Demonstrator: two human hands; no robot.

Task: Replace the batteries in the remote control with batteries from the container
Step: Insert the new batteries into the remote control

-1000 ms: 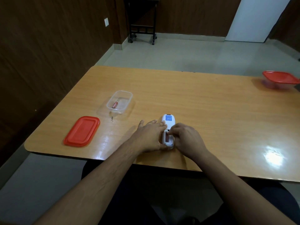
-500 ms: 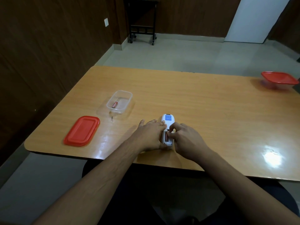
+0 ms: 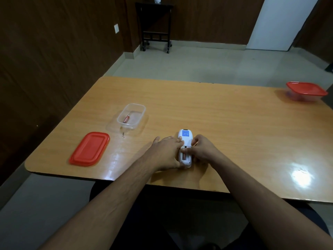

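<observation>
A white remote control lies face down on the wooden table, its battery bay uncovered at the near end. A red battery sits in the bay. My left hand presses on the remote's left side and steadies it. My right hand is on the right side, its fingertips pinching at the top of the battery in the bay. To the left stands a clear plastic container with one red battery inside.
The container's red lid lies flat near the table's front left corner. A second container with a red lid stands at the far right edge. A small dark speck lies near the clear container. A black side table stands by the back wall.
My right hand's fingers have shifted slightly over the battery bay, pressing at the battery's top end. The left hand and the remote have stayed in place.
</observation>
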